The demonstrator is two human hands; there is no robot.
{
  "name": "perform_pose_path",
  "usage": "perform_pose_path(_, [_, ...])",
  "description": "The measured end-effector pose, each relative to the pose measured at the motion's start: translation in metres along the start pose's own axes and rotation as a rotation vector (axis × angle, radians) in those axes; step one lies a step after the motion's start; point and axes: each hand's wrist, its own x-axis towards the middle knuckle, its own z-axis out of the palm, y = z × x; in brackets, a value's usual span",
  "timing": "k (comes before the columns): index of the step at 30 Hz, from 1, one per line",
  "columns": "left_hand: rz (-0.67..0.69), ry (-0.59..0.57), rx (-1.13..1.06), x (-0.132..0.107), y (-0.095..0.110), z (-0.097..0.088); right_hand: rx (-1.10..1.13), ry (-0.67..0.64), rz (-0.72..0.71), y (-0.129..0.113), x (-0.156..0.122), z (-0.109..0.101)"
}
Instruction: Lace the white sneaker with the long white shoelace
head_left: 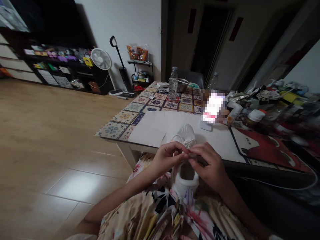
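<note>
1. A wood floor (50, 133) runs across the left side of the room to a black shelf unit (67, 68). A standing fan (100, 59) and a stick vacuum (120, 68) stand against the wall, probably parked there out of the way, beside a small wire rack (140, 65) holding snack bags (137, 52).
2. A table with a patterned tile top (160, 101) reaches out from the wall. A white paper sheet (152, 128) covers its near end, seemingly as a clean work area, while a water bottle (173, 84) and a steel bowl (183, 85) sit farther off, clear of the hands.
3. The left hand (166, 158) is raised above the table's near edge, its fingertips pressed together against those of the other hand.
4. The white fabric piece (186, 136) sits between the hands, its gathered top over the paper and a looped part with a dark opening (186, 175) hanging toward the floral garment (160, 213) on the person's lap. That lap seems to take its weight.
5. The right hand (208, 165) has its fingers together, pinching something too small to name at the cloth.
6. Farther right, a pixelated phone (212, 107) stands upright, apparently propped to face the person, near a white-capped bottle (253, 116) and a red mat (262, 146).
</note>
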Motion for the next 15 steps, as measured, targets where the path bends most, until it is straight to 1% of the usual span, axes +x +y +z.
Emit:
perform_pose_path(2, [0.006, 0.005, 0.005, 0.0002, 0.0025, -0.0002, -0.052, 0.015, -0.036, 0.0015, 0.0009, -0.0020])
perform_pose_path(4, [0.021, 0.006, 0.001, 0.0002, 0.0045, -0.0002, -0.037, 0.028, -0.021, 0.0027, 0.0004, -0.0019])
perform_pose_path(6, [0.016, 0.013, -0.021, 0.0002, 0.0056, 0.0001, 0.058, 0.009, 0.033, 0.0035, -0.0005, -0.0005])
perform_pose_path(8, [-0.024, 0.023, -0.061, 0.0006, 0.0060, 0.0009, 0.173, -0.040, 0.092, 0.0041, -0.0009, 0.0012])
perform_pose_path(10, [-0.072, 0.023, -0.100, 0.0012, 0.0060, 0.0021, 0.218, -0.062, 0.114, 0.0048, -0.0008, 0.0025])
perform_pose_path(12, [-0.108, 0.019, -0.124, 0.0019, 0.0058, 0.0033, 0.148, -0.024, 0.079, 0.0055, -0.0006, 0.0031])
perform_pose_path(15, [-0.143, 0.015, -0.160, 0.0022, 0.0063, 0.0038, -0.081, 0.020, -0.094, 0.0055, -0.0012, 0.0022])
